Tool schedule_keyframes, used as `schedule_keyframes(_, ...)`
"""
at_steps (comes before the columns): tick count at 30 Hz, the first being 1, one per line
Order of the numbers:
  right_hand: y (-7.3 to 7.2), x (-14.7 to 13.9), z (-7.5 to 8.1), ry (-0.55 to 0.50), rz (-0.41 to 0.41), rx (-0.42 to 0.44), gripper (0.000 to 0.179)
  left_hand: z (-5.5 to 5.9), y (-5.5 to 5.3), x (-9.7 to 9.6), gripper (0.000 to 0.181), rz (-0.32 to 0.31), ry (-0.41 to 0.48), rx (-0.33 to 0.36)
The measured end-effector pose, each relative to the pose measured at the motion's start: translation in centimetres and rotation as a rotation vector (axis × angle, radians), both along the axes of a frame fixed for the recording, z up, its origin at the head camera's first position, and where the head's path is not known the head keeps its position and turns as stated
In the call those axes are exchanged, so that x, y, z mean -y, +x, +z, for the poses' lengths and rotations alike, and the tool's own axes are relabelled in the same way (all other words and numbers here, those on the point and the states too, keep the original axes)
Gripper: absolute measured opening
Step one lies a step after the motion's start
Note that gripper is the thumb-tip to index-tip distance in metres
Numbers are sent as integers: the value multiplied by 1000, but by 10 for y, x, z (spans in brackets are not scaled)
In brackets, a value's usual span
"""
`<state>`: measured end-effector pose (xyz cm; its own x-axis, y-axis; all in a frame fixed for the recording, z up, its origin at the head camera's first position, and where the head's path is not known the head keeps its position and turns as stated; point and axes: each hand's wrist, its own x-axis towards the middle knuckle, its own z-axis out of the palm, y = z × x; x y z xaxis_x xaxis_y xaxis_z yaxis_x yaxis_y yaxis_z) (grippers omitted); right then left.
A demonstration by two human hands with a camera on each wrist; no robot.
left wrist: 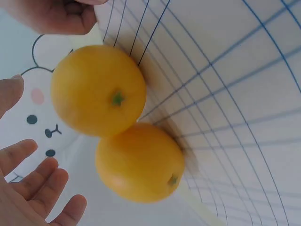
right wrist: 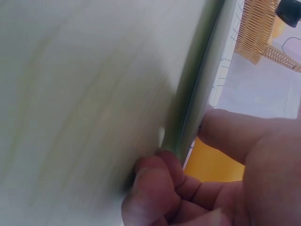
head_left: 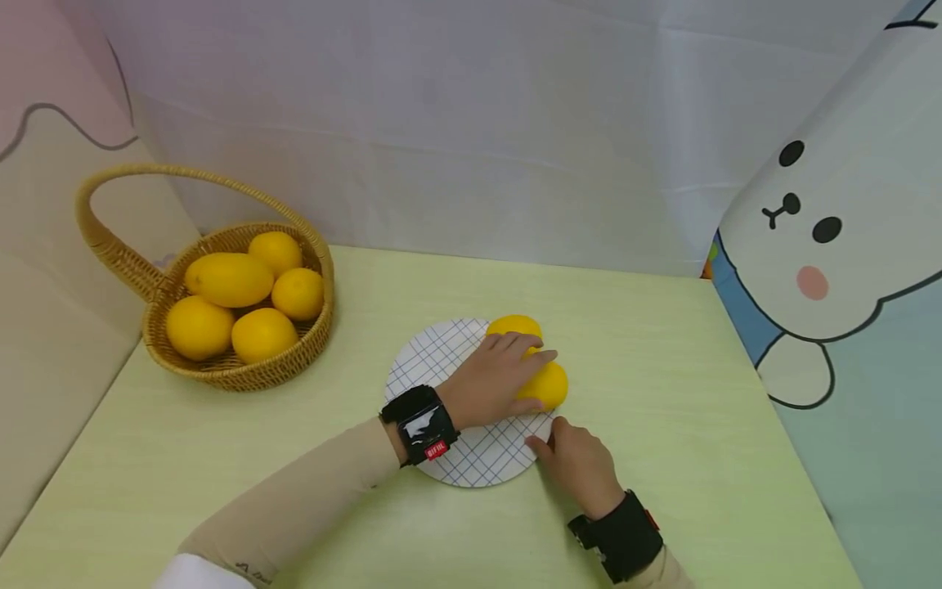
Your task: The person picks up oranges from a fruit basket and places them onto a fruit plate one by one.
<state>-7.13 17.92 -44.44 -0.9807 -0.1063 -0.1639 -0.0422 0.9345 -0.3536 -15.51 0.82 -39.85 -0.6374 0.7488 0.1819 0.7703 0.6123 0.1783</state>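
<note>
A round white plate [head_left: 478, 465] with a blue crossed-line pattern lies on the table. Two oranges sit side by side toward its right edge, the farther orange [head_left: 515, 324] and the nearer orange [head_left: 550, 386]. My left hand [head_left: 489, 383] reaches over them with fingers spread; in the left wrist view its fingers [left wrist: 44, 186] stand apart from both fruits. At the plate's near right rim, my right hand [head_left: 585, 470] pinches the edge. The right wrist view shows the thumb [right wrist: 230, 134] on the upper side and curled fingers underneath.
A wicker basket [head_left: 250, 378] with a tall handle stands at the left back, holding several yellow-orange fruits, one of them an elongated lemon-like fruit [head_left: 230, 280]. Behind the table hangs a pale cloth [head_left: 471, 164]; a cartoon-printed cloth [head_left: 876, 245] borders the right side.
</note>
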Motion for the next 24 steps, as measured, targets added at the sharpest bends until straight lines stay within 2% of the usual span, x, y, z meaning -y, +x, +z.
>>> schedule_keyframes(7, -1, 0, -1, 14, 2, 2, 33, 19, 5, 35, 61, 25, 77, 30)
schedule_keyframes(10, -1, 0, 0, 10, -8, 22, 33, 25, 7, 52, 58, 50, 103, 19)
schedule_keyframes(14, -1, 1, 1, 10, -10, 32, 32, 30, 9, 76, 58, 105, 105, 3)
schedule_keyframes(21, -1, 1, 0, 23, -7, 26, 32, 43, 11, 119, 59, 196, 140, 40)
schedule_keyframes(24, -1, 0, -3, 25, -10, 22, 33, 47, 11, 137, 59, 229, 128, 42)
